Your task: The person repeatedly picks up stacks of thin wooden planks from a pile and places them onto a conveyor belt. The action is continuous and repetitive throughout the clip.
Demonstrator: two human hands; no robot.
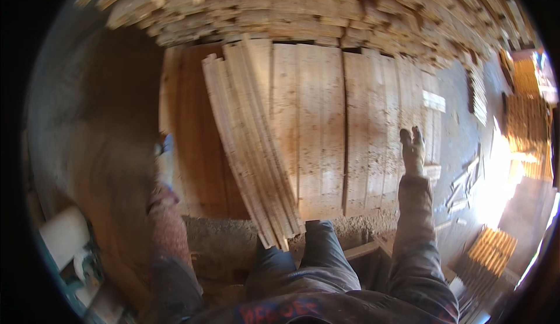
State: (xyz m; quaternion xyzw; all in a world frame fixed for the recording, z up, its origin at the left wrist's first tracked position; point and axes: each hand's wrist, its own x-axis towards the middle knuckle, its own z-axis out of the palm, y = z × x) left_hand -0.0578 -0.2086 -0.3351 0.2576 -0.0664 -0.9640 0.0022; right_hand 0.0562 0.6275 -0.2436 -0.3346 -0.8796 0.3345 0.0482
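Several slats (251, 143) slant 11-to-6 o'clock atop wide boards (318, 131). R hand (413, 152) at 3: fingers apart, empty; L hand (165, 160) at 9, blurred, grip can't tell. Prob. positioning step; shifting slats calls for both hands inward.

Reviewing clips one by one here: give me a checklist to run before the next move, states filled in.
1. Right hand empty: ok, nothing visible in it.
2. Left hand empty: cannot tell, blurred.
3. Slanted strips clear of both hands: ok.
4. Strips wholly on the wide boards: not ok, near ends overhang.
5. Floor at right free of loose wood pieces: not ok.
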